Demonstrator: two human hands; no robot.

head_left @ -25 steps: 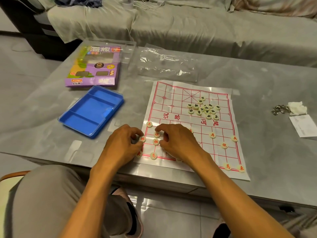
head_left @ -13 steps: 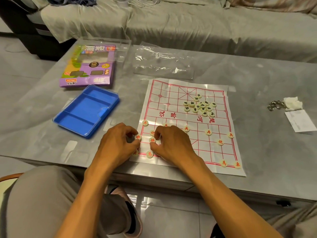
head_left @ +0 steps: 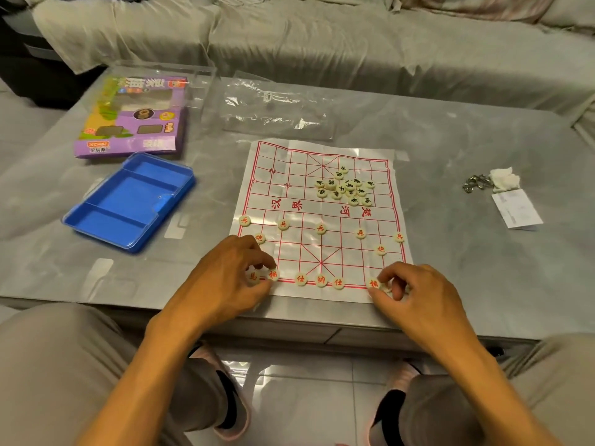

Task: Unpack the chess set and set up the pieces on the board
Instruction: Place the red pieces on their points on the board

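Since earlier, right hand [head_left: 415,297] has swung to the paper board's [head_left: 322,175] right corner; both hands, left hand [head_left: 231,278] included, pinch red-lettered discs [head_left: 373,283]; black-lettered pile [head_left: 344,188] probably comes next.

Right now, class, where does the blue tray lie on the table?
In the head view the blue tray lies left of the paper board, just in front of the purple box.

Board sheet [head_left: 322,217] lies mid tabletop [head_left: 450,268]; tray [head_left: 128,201] to its left, box [head_left: 135,120] behind tray, plastic bag [head_left: 277,107] behind board. Piled pieces [head_left: 344,188] sit on board's far half, placed pieces [head_left: 320,228] in rows on near half. Keys [head_left: 476,182], tissue [head_left: 504,178] and paper slip [head_left: 516,209] lie well right; sofa [head_left: 354,37] behind tabletop.
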